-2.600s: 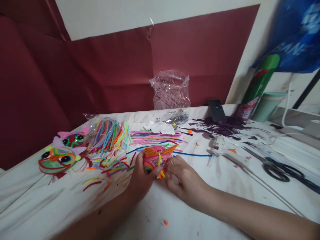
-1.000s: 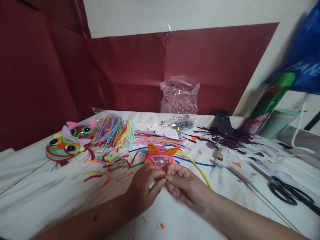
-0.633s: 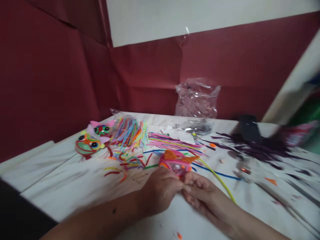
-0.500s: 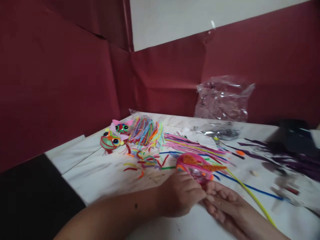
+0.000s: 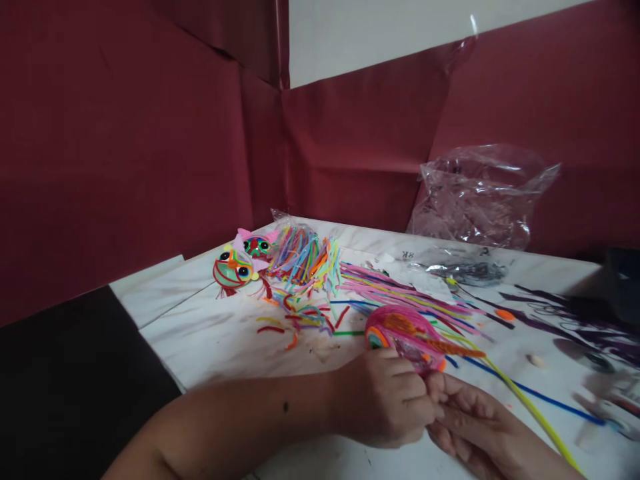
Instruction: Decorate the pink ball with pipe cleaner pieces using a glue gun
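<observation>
My left hand (image 5: 387,400) is curled into a closed grip at the near edge of a pink, pipe-cleaner-wrapped ball with orange ears (image 5: 405,335). My right hand (image 5: 473,433) meets it fingertip to fingertip, fingers pinched together. A long yellow-green pipe cleaner (image 5: 530,407) runs from beside the ball toward the lower right, past my right hand. Whether either hand pinches its end is hidden by the fingers. The ball rests on the white table (image 5: 225,340) just beyond my knuckles.
Two finished owl-like faces (image 5: 235,267) sit at the far left of the table. Beside them lie a bundle of coloured pipe cleaners (image 5: 305,257) and loose pink ones (image 5: 395,290). A crumpled clear plastic bag (image 5: 480,197) stands against the maroon backdrop. Purple scraps (image 5: 590,320) lie right.
The view has swung left, sliding everything to the right. My hands stayed together at the pink ball, and the yellow-green pipe cleaner appeared trailing from it.
</observation>
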`<state>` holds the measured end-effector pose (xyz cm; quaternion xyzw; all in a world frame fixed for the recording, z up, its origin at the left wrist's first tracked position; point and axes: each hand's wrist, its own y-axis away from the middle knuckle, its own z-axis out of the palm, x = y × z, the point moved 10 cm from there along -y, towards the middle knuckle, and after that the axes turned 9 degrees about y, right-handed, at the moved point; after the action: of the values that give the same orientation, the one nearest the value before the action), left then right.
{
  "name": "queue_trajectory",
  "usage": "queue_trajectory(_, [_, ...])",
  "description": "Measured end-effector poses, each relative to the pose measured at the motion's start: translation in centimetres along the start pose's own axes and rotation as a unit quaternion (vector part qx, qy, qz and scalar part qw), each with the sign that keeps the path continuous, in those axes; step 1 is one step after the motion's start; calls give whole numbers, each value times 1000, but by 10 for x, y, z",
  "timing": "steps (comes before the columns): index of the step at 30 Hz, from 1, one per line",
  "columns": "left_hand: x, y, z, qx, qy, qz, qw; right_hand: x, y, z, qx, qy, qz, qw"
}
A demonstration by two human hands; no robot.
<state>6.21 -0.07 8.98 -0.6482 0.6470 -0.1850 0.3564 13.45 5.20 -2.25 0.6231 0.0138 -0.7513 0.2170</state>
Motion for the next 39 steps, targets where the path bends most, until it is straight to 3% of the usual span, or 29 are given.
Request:
queue_trajectory(5, [-5,-2,-7,24,15,-26,999,-2,2,11,-47,13,-4,999])
queue_trajectory(12, [-12,-1,-7,6,108,-68,992,-11,6,16,-69,-25,-9,997])
queue_trajectory(19, [-9,-1,-2,-6,128,-57,990,-15,7,27,-91,13,-24,995])
queue_trajectory(23, [-25,5,-6,53,153,-152,975,-21,6,28,-100,-2,-47,994])
queue_trajectory(26, [-37,11,-3,53,158,-219,961,-26,5,23,-90,11,-61,994])
queue_trajectory(31, [-34,11,-3,26,114,-191,975,-31,0,9,-28,54,-102,993])
queue_trajectory(36, [-45,17,-2,46,133,-254,957,-34,-4,2,18,94,-120,988])
queue_trajectory(39, [-53,22,1,51,122,-293,947,-36,-3,6,9,93,-126,988])
